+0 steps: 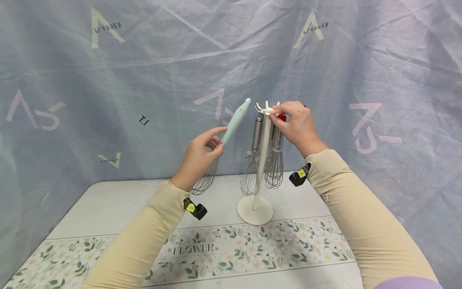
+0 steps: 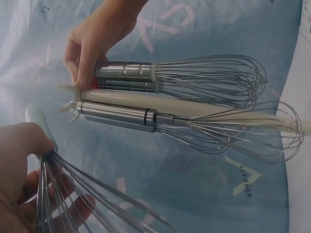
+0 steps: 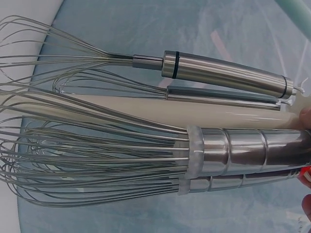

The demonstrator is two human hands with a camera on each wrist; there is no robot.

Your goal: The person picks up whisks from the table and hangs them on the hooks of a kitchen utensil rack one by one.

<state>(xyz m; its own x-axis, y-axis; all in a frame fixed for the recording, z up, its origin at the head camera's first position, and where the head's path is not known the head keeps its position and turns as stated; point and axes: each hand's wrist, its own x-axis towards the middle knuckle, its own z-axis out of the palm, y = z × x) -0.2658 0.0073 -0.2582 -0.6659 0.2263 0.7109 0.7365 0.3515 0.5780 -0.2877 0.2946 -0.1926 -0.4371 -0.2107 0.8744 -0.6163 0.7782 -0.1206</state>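
My left hand (image 1: 203, 150) grips a whisk (image 1: 236, 120) with a mint-green handle by the lower handle, its end tilted up toward the stand. In the left wrist view the fingers (image 2: 36, 138) sit where the wires meet the handle. My right hand (image 1: 297, 124) pinches the hooked top of a cream whisk stand (image 1: 265, 144), close to a red piece (image 1: 282, 117). Steel-handled whisks (image 1: 257, 132) hang from the stand, wires down. Two of them, with ringed handles (image 3: 245, 151), hang right below the right hand.
The stand's round base (image 1: 255, 216) rests on a white table (image 1: 119, 204) with a flower-print strip (image 1: 202, 251). Grey-blue cloth (image 1: 162, 88) with printed letters hangs behind and at both sides. A purple rounded thing (image 1: 408, 283) shows at the bottom right.
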